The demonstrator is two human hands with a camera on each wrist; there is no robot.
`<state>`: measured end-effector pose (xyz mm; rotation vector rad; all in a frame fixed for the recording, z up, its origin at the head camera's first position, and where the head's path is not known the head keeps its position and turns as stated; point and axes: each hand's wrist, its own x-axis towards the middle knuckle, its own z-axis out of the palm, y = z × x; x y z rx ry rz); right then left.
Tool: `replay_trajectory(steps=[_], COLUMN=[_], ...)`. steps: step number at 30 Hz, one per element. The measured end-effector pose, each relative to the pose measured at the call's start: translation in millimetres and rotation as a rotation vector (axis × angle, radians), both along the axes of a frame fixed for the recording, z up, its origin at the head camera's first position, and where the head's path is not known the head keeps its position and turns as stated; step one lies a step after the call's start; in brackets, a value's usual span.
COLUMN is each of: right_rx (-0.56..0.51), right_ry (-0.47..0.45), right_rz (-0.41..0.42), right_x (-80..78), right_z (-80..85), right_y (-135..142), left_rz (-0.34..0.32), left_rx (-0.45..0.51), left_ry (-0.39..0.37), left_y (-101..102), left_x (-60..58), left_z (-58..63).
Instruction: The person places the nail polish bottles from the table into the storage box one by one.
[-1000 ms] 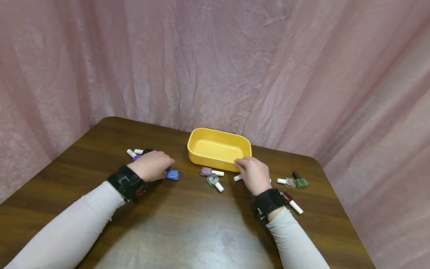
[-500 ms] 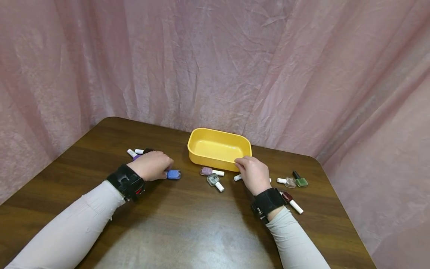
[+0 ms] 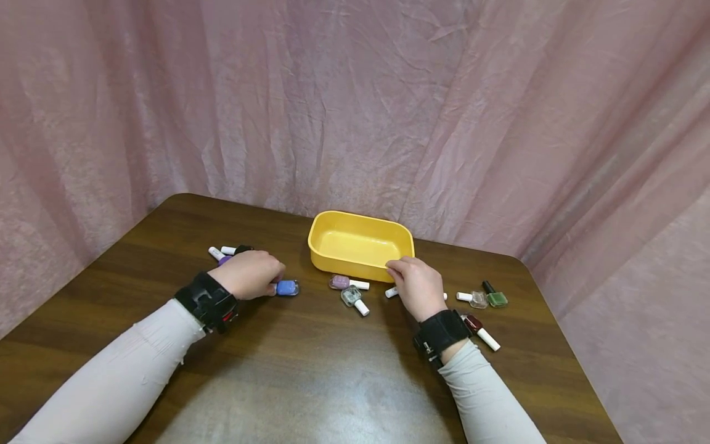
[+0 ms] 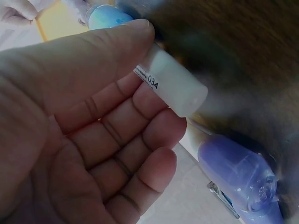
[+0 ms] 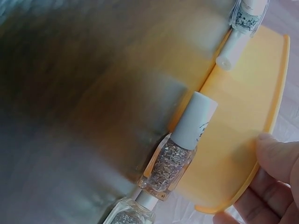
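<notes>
My left hand (image 3: 252, 274) is over the left part of the table, pinching the white cap (image 4: 175, 84) of a blue nail polish bottle (image 3: 287, 288) between thumb and fingers. The bottle lies on its side, its body pointing right. My right hand (image 3: 416, 287) grips the near right rim of a yellow bin (image 3: 355, 269), thumb on one side of the wall and fingers on the other. Below that hand, a glitter nail polish bottle (image 5: 166, 168) with a white cap lies against the bin's outside, mostly hidden in the head view.
A mauve bottle (image 3: 339, 282) and a grey-green glitter one (image 3: 351, 296) lie before the bin. Clear (image 3: 478, 300), green (image 3: 497, 300) and dark red (image 3: 473, 323) bottles lie at right. Purple (image 4: 238, 172) and black (image 3: 243, 250) ones lie left of my left hand. Pink curtain (image 3: 355, 111) hangs behind.
The blue bottle has shifted very slightly to the right in the left hand's fingers since the first frame. My right hand stays on the bin's rim.
</notes>
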<state>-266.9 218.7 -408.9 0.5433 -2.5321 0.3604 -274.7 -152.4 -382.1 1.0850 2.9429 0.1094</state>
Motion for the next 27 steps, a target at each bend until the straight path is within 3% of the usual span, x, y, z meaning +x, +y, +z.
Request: replay_trajectory(steps=[15,20,27], right_rx=[-0.004,-0.009,-0.014], right_ry=[-0.013,-0.023,-0.023], right_rz=[-0.001,0.005,0.007], right_x=[0.7,0.0,-0.5], right_z=[1.6,3.0,2.4], right_y=[1.1,0.9,1.2], left_rz=[-0.042,-0.081,-0.082], left_rx=[-0.005,0.031,0.086], left_ry=[0.062,0.12,0.158], left_y=[1.2,1.1,6.0], left_x=[2.6,4.0,3.4], left_z=[3.0,6.3,10.7])
